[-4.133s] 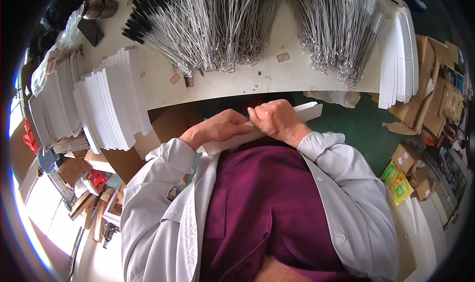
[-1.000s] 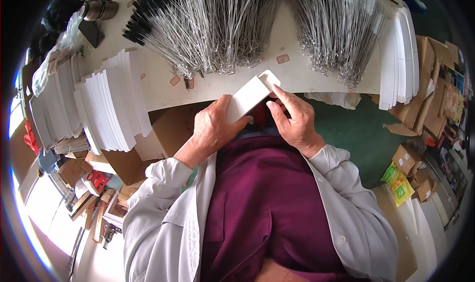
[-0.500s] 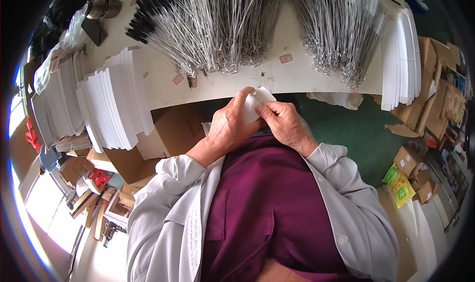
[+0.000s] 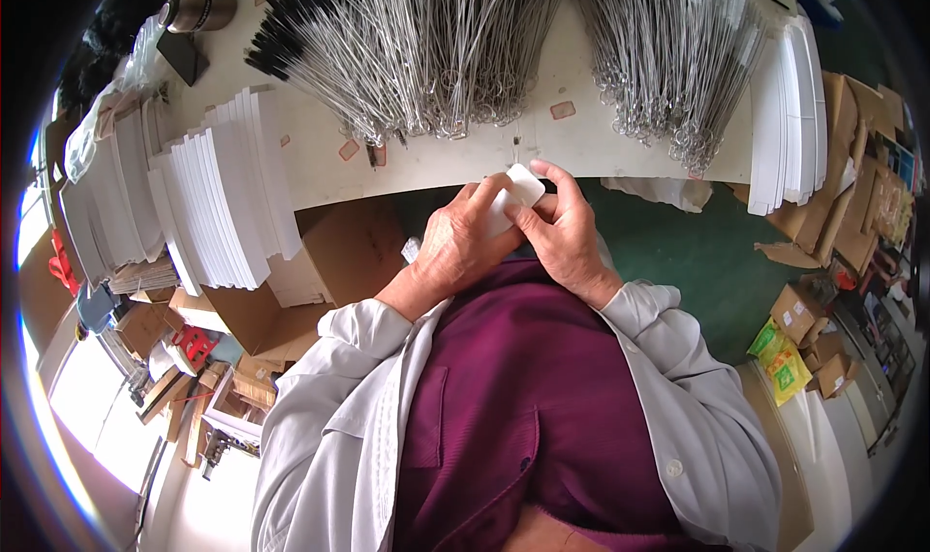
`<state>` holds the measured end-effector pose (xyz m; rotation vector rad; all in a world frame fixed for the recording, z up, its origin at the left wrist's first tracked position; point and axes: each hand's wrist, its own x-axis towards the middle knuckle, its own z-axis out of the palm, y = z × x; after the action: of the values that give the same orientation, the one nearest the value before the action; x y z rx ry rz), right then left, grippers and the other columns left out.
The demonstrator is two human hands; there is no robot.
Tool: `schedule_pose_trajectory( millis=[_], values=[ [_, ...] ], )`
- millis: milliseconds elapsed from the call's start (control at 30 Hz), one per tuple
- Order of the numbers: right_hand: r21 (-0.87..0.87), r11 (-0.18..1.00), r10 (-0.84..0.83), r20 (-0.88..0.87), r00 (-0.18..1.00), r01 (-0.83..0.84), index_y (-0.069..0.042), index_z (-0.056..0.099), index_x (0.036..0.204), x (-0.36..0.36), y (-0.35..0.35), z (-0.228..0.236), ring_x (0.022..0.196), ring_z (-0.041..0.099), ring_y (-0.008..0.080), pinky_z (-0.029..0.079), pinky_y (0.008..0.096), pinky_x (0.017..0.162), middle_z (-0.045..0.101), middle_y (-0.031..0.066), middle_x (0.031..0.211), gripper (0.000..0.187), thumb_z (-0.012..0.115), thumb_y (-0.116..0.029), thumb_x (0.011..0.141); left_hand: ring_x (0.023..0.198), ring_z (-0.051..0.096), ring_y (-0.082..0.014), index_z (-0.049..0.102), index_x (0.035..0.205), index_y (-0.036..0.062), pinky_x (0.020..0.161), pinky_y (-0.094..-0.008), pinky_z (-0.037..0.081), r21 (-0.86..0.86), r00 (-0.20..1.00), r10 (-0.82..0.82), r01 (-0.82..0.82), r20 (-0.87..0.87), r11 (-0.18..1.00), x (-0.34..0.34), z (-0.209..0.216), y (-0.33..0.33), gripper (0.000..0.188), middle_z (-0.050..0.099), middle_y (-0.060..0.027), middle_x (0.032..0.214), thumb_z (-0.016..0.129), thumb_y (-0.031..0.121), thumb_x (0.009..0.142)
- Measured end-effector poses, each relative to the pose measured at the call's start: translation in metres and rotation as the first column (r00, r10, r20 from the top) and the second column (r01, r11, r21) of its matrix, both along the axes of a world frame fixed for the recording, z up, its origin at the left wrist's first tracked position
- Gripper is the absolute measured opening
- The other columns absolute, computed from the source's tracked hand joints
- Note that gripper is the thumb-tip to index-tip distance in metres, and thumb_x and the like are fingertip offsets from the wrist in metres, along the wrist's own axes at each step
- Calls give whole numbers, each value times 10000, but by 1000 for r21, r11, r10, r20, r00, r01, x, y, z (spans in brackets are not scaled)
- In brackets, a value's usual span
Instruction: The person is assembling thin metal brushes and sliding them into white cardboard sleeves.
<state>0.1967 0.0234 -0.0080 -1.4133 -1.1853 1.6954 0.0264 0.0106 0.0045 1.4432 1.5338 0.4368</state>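
A pale desk (image 4: 465, 165) fronts a cluttered workroom, with green floor (image 4: 659, 247) beneath its edge. Nearest, the white box (image 4: 524, 185) is tilted before the person's chest, just short of that edge, probably kept close so that both hands can reach its flap end. The left hand (image 4: 459, 244) wraps the box's body, apparently to steady it. The right hand (image 4: 570, 234) has its thumb at the flap end and its index finger raised; whether the curled fingers grip the box cannot be told. Both forearms angle inward from light sleeves, elbows bent. Beyond, white card stacks (image 4: 208, 203) stand at the left, perhaps for easy reach. Farther back, wire-handled brushes (image 4: 417, 68) lie fanned, looped ends facing the person, likely for picking up singly.
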Motion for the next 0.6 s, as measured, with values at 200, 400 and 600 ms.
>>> schedule_pose_trajectory(
  millis=[200, 400, 600],
  values=[
    [61, 989, 122, 165, 979, -134, 63, 586, 1326, 4, 4, 4, 786, 732, 170, 566, 300, 716, 756, 185, 902, 498, 745, -229, 955, 858, 720, -407, 521, 1200, 77, 715, -456, 590, -31, 998, 22, -20, 67, 999, 0, -12, -8, 490, 702, -224, 952, 797, 203, 816],
    [345, 885, 176, 375, 910, -313, 45, 708, 1160, 1, 9, 5, 710, 716, 300, 554, 345, 655, 749, 187, 902, 352, 686, -258, 983, 838, 728, -401, 413, 1298, 65, 697, -446, 590, -74, 995, 100, -98, 21, 992, 4, -10, -12, 651, 703, -226, 925, 824, 190, 809],
    [100, 969, 187, 293, 938, -224, 25, 742, 1041, -1, 6, 3, 680, 708, 277, 544, 328, 632, 744, 171, 848, 274, 679, -235, 983, 835, 726, -418, 464, 1279, 18, 702, -459, 595, -29, 994, 109, -109, -24, 994, 8, -15, -18, 643, 710, -248, 935, 840, 235, 804]
  ],
)
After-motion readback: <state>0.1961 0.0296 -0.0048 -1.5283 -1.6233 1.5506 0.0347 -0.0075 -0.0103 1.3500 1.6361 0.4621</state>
